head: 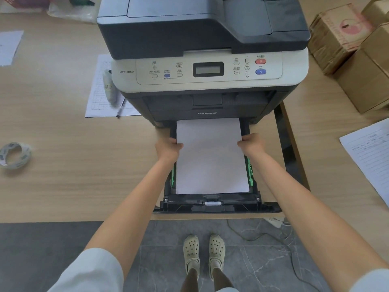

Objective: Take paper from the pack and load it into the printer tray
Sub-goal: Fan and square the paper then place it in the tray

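A stack of white paper (pixel 210 159) lies lengthwise in the pulled-out black printer tray (pixel 210 204), its far end under the printer's front. My left hand (pixel 169 147) grips the stack's left edge and my right hand (pixel 251 143) grips its right edge, both about a third of the way down the sheet. Green paper guides (pixel 250 172) show along both tray sides. The grey and black printer (pixel 208 60) stands on the wooden desk directly ahead. No paper pack is in view.
A roll of tape (pixel 14 155) lies at the desk's left. A printed form with a pen (pixel 121 107) sits left of the printer. Cardboard boxes (pixel 353 51) stand at the right, with another form (pixel 370 152) below them. A cable (pixel 273 237) trails on the floor.
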`<state>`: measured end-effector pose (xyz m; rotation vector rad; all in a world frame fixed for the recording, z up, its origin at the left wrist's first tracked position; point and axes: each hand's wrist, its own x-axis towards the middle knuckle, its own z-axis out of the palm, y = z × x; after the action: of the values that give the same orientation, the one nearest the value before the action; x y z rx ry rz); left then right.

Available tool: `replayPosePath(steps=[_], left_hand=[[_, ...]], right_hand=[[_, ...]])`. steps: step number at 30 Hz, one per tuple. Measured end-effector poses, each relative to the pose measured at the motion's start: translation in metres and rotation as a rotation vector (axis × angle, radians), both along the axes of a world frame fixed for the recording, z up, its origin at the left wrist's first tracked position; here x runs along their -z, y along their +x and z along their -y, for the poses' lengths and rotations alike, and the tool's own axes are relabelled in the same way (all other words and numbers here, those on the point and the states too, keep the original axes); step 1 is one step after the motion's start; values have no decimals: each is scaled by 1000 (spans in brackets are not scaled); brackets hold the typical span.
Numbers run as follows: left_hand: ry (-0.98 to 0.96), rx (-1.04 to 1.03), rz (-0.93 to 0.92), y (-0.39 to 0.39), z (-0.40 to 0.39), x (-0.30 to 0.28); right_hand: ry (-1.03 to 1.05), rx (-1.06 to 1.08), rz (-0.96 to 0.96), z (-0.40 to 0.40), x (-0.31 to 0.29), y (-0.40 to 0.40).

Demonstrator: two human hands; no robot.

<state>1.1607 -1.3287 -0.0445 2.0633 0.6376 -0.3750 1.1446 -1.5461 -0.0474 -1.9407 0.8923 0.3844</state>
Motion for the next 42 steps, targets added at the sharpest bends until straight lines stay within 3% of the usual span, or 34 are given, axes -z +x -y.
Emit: replayPosePath(steps=[3,10,17,22,28,33,38,42], left_hand=[[24,90,-16,4,-4,-1],[-228,52,-109,6,-13,-2],[-128,10,56,2,-8,8],[16,91,148,-2,2,12],[127,178,157,-7,2,9],[179,265,114,-1,-1,-3],[-60,145,-10,4,-7,-7],[-168,72,0,-5,-20,-15]], right_hand=[[12,14,-30,1,-4,4],[2,-20,14,7,-3,5],[-24,41,94,8,10,1],[-145,-70,162,5,13,-1],[-390,-294,137,3,15,-4],[-423,-295,103,2,11,-6],[-371,-252,138,7,5,-8],[-197,-154,195,20,-1,-22]])
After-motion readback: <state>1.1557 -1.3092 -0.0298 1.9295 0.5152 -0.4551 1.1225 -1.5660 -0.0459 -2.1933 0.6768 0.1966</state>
